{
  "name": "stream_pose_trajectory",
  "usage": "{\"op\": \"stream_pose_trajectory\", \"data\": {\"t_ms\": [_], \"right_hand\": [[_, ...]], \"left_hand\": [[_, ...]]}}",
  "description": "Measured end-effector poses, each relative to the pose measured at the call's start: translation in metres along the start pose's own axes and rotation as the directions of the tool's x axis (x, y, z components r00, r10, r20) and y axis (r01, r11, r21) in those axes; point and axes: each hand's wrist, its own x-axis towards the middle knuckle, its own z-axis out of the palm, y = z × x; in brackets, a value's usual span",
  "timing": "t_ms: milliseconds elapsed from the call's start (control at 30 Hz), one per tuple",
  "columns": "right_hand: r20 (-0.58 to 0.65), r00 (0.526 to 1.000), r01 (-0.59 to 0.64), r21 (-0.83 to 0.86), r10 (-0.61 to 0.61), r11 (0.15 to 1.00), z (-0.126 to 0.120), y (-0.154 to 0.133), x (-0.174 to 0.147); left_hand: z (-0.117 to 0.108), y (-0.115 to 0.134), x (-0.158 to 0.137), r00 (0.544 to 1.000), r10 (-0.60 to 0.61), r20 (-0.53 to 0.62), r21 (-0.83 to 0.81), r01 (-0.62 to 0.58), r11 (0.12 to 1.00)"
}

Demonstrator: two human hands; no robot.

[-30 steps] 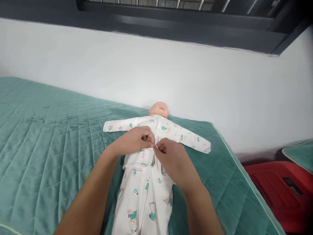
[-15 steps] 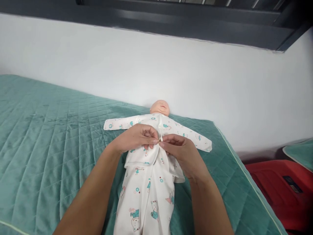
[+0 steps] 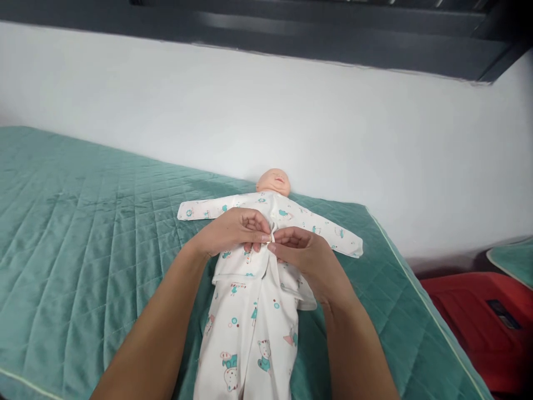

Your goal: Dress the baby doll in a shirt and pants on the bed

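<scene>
A baby doll (image 3: 272,181) lies on its back, dressed in a white printed shirt (image 3: 241,266) and matching trousers (image 3: 245,339). Its sleeves are spread out to both sides. My left hand (image 3: 241,229) pinches the left front edge of the shirt at the middle of the chest. Right beside it, my right hand (image 3: 297,247) pinches the other front edge, thumb and forefinger closed. The fingertips of both hands nearly meet around a small yellowish button, mostly hidden by them. Below my hands the two shirt fronts hang slightly apart over the trousers.
Under the doll is a green quilted bed cover (image 3: 104,250). A white wall (image 3: 208,111) rises behind the doll's head, with a dark window frame (image 3: 291,39) above. To the right of the bed stands a red plastic object (image 3: 466,316).
Both hands stay at the same spot on the shirt front, with only small finger shifts. The lower right shirt front has moved a little. The view has shifted slightly.
</scene>
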Motion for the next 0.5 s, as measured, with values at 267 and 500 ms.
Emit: {"op": "stream_pose_trajectory", "data": {"t_ms": [267,500], "right_hand": [[0.089,0.994,0.071,-0.064,-0.065,0.995,-0.0006,0.0045,0.0003],[0.139,0.988,0.085,-0.094,-0.071,0.992,0.0042,0.0076,0.0]], "left_hand": [[0.0011,0.0003,0.0003,1.0,-0.01,0.019,0.024,0.01,1.0],[0.0067,0.0059,-0.0029,0.999,-0.047,0.013,0.084,0.046,0.995]]}}
